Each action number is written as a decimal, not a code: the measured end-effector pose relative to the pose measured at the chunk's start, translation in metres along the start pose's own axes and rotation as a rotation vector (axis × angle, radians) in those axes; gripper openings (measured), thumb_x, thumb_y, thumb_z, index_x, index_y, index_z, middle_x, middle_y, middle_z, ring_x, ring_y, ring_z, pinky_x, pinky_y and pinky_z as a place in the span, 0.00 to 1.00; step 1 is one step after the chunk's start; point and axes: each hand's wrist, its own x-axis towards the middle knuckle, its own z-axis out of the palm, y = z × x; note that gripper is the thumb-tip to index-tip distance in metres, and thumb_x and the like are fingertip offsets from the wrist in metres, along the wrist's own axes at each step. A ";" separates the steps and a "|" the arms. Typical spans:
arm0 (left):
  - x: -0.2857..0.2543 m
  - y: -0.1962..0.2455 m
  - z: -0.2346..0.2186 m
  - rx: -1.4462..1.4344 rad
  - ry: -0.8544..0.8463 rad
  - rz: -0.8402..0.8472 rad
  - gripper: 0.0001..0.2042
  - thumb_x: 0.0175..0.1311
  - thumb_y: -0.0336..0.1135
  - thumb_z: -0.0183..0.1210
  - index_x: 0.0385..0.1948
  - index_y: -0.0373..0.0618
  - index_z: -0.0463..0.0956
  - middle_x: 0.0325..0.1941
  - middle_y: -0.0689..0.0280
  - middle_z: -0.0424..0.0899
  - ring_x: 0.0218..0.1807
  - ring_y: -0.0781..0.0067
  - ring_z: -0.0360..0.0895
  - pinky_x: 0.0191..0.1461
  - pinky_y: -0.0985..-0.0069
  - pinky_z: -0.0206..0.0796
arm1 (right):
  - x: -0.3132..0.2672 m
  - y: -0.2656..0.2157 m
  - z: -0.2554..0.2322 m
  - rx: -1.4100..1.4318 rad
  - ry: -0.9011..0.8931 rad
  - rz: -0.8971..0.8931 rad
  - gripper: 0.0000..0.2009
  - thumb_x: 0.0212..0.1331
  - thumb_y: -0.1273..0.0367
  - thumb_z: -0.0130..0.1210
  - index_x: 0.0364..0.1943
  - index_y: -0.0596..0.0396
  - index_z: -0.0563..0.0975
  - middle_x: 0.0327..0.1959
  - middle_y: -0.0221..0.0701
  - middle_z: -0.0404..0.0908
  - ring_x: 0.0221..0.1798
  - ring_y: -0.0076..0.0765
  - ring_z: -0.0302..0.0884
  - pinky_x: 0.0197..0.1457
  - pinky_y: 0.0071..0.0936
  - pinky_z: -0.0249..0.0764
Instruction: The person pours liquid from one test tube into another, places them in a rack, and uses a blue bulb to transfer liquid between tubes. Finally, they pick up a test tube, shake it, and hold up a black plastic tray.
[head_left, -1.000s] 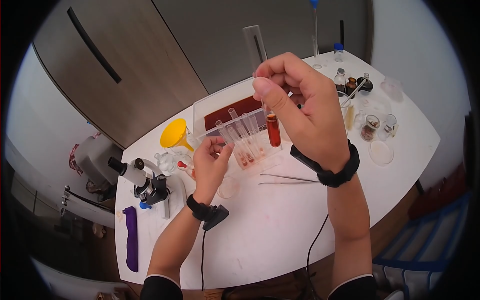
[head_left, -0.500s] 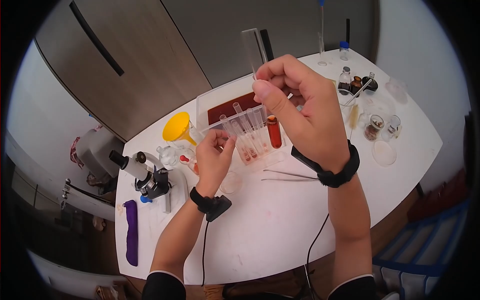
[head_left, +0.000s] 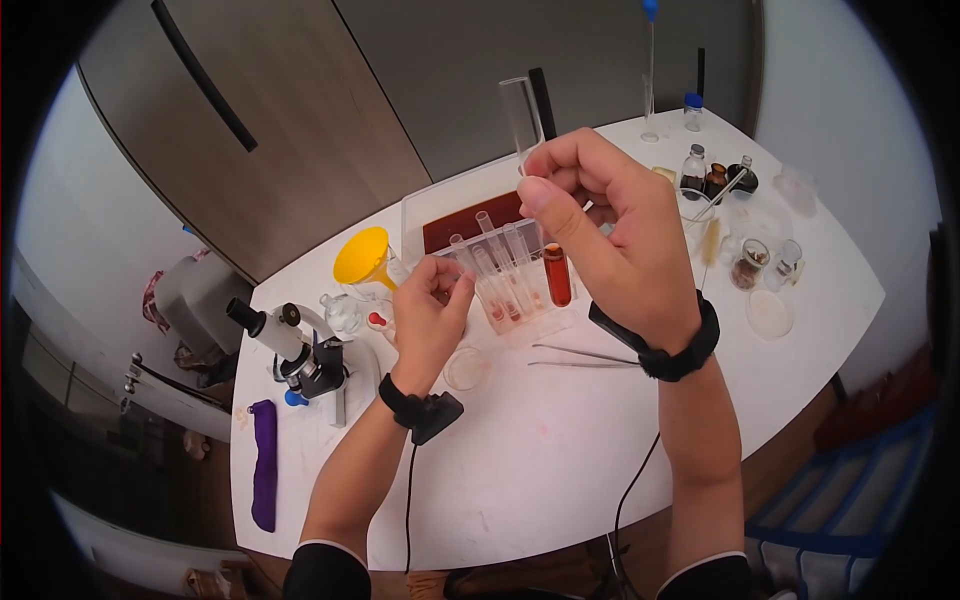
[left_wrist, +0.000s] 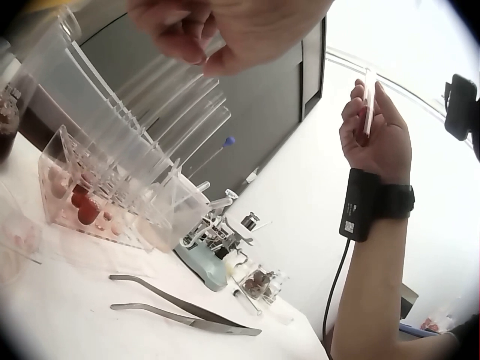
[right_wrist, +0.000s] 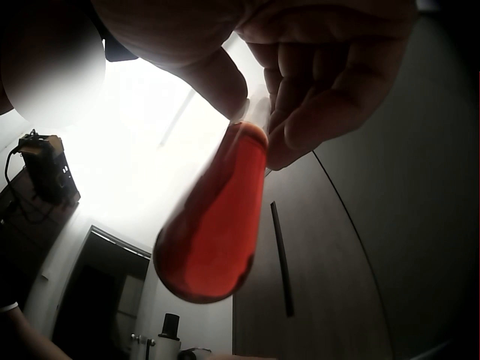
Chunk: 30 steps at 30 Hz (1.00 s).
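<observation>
My right hand (head_left: 630, 235) is raised over the table and pinches a glass test tube (head_left: 557, 276) between thumb and fingers. Clear glass sticks up above the fingers, and red liquid fills the rounded lower end. Close up in the right wrist view, the red test tube (right_wrist: 214, 217) hangs tilted below the fingertips. My left hand (head_left: 430, 308) hovers beside a clear rack (head_left: 528, 328), its fingers loosely curled; no object shows in it. Several test tubes (head_left: 488, 275) stand tilted in that rack, with a little red at their bottoms. Tweezers (left_wrist: 184, 311) lie in front of it.
A microscope (head_left: 300, 350) and a purple pouch (head_left: 264, 465) are at the left, a yellow funnel (head_left: 360, 255) behind. Bottles (head_left: 693, 170), jars (head_left: 750, 265) and a round dish (head_left: 770, 314) stand right. A petri dish (head_left: 465, 369) lies by my left wrist. Cables trail from both wrist cameras.
My right hand has come down slightly with the test tube, still pinching it. The left hand stays beside the rack, shifted a little. The head view has moved somewhat.
</observation>
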 end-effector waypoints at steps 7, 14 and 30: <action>-0.001 0.007 0.000 0.042 -0.006 0.004 0.07 0.65 0.27 0.65 0.35 0.36 0.75 0.22 0.70 0.78 0.24 0.88 0.69 0.28 0.85 0.62 | -0.001 0.002 -0.001 -0.010 0.010 -0.022 0.08 0.68 0.69 0.60 0.39 0.62 0.78 0.28 0.35 0.85 0.30 0.27 0.86 0.35 0.20 0.78; 0.002 0.002 0.002 0.041 0.011 0.055 0.06 0.66 0.27 0.64 0.36 0.36 0.75 0.23 0.71 0.78 0.24 0.89 0.69 0.28 0.86 0.60 | -0.002 -0.001 0.001 -0.006 -0.016 0.007 0.08 0.68 0.69 0.60 0.39 0.62 0.78 0.28 0.35 0.86 0.31 0.27 0.86 0.35 0.20 0.78; 0.001 -0.011 0.006 0.052 0.024 0.047 0.08 0.65 0.29 0.66 0.35 0.36 0.76 0.20 0.72 0.75 0.22 0.88 0.67 0.26 0.85 0.59 | -0.002 -0.001 0.000 -0.006 -0.041 0.012 0.08 0.68 0.70 0.58 0.43 0.63 0.78 0.30 0.27 0.83 0.33 0.14 0.79 0.33 0.12 0.72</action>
